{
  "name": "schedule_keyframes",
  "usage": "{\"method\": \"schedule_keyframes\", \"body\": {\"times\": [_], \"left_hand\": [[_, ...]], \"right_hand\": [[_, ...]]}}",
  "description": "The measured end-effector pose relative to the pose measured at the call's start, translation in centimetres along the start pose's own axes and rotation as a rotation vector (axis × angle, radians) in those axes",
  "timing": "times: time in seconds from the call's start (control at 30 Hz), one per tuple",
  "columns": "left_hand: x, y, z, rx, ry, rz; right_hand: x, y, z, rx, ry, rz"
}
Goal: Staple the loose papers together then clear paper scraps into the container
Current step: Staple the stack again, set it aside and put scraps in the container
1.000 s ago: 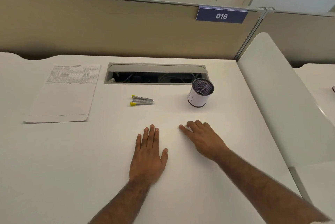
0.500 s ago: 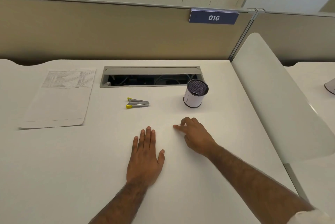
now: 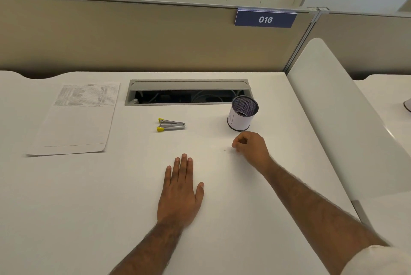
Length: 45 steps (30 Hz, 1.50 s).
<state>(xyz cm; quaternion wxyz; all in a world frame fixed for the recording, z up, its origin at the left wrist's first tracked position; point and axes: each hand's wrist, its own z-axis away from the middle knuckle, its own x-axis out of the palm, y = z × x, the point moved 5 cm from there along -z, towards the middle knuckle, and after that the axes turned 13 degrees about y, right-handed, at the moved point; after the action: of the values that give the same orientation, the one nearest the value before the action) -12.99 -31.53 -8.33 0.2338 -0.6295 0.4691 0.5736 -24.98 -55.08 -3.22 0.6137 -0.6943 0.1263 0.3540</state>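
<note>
Right hand [image 3: 251,148] has curled since the earlier frame: fingers that were spread flat on the desk are now bunched, fingertips pinched together, lifted toward the container [image 3: 242,113] just above it; whether a scrap is in the pinch, cannot tell. Left hand [image 3: 181,192] unchanged, flat, palm down, fingers released, lower centre. Blue tag [image 3: 265,18] on the partition, upper right, reads "016" in white. Papers [image 3: 75,118] lie at left, printed table on the top part, text too small to read. Yellow-tipped stapler [image 3: 170,124] lies centre frame, between papers and container, apart from both. Container is a mesh cup with a white wrap, upright, right of centre. White desk [image 3: 66,208], open cable tray [image 3: 188,92] at its far edge, beige partition [image 3: 133,39] behind, white divider panel [image 3: 338,119] at right.
</note>
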Motion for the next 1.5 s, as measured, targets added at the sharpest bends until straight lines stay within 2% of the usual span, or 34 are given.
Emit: {"method": "schedule_keyframes", "body": {"times": [0.1, 0.2, 0.3, 0.37, 0.77, 0.87, 0.93, 1.0, 1.07, 1.17, 1.3, 1.5], "left_hand": [[0.0, 0.0, 0.0, -0.001, 0.007, 0.012], [0.0, 0.1, -0.1, 0.004, 0.006, 0.001], [0.0, 0.1, -0.1, 0.005, 0.008, 0.005], [0.0, 0.0, -0.1, 0.005, 0.004, 0.006], [-0.2, 0.0, 0.0, 0.004, -0.004, 0.005], [-0.1, 0.0, 0.0, 0.001, -0.008, -0.001], [0.0, 0.0, 0.0, 0.003, -0.013, -0.003], [0.1, -0.1, 0.0, 0.002, -0.018, -0.001], [0.1, 0.0, -0.1, 0.001, -0.021, 0.000], [0.1, 0.0, -0.1, -0.001, -0.030, -0.005], [-0.1, 0.0, -0.1, -0.005, -0.031, -0.001], [-0.1, 0.1, -0.1, 0.000, -0.053, -0.014]], "right_hand": [[0.8, -0.9, 0.3, -0.374, -0.136, 0.405], [1.8, -2.2, 0.8, -0.723, -0.248, 0.601], [2.2, -3.3, 1.0, -0.903, -0.273, 0.666], [2.5, -3.4, 1.0, -0.958, -0.286, 0.724], [3.3, -4.2, 0.8, -0.864, -0.341, 0.816], [3.5, -3.9, 0.8, -0.748, -0.331, 0.735], [3.1, -3.3, 0.4, -0.580, -0.303, 0.588], [2.1, -2.2, -0.2, -0.388, -0.207, 0.374], [0.7, -0.9, 0.2, -0.312, -0.092, 0.304], [0.5, 0.5, 2.5, -0.452, -0.127, 0.430], [1.0, 0.8, 5.3, -0.693, -0.150, 0.758], [1.6, 0.6, 6.7, -0.775, -0.117, 0.886]]}}
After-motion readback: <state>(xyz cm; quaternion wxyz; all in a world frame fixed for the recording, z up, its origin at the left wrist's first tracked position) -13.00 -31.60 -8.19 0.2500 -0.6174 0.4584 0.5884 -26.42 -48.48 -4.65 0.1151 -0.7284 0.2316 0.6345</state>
